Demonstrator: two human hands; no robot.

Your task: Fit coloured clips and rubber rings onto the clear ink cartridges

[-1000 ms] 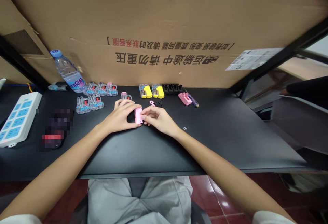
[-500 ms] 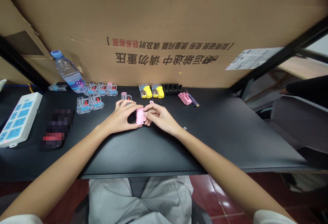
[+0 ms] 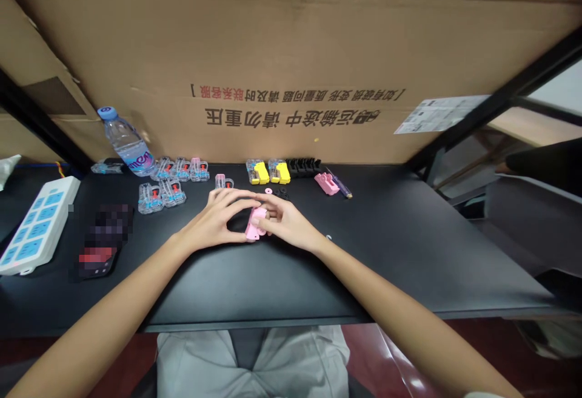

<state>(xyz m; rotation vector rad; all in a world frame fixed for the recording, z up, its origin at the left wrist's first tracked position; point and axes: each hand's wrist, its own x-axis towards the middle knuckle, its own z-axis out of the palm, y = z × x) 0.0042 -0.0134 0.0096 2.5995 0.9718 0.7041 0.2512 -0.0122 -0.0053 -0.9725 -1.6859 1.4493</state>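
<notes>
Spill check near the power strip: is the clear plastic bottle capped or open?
Capped: the bottle has its blue cap on the neck.

Black tabletop (image 3: 400,270) | upright cardboard (image 3: 254,40) behind, inverted Chinese print | dark metal frame (image 3: 504,88) | glossy reddish floor tiles (image 3: 386,355)

Power strip (image 3: 40,225) and phone (image 3: 107,240) lie left on the worktop (image 3: 409,252); bottle (image 3: 130,143) stands behind them.

Six clear pieces with red parts (image 3: 150,198) — two yellow-and-clear pieces (image 3: 260,173), two larger pink pieces (image 3: 255,225) — one bottle (image 3: 130,144), one power strip (image 3: 40,225)
</notes>
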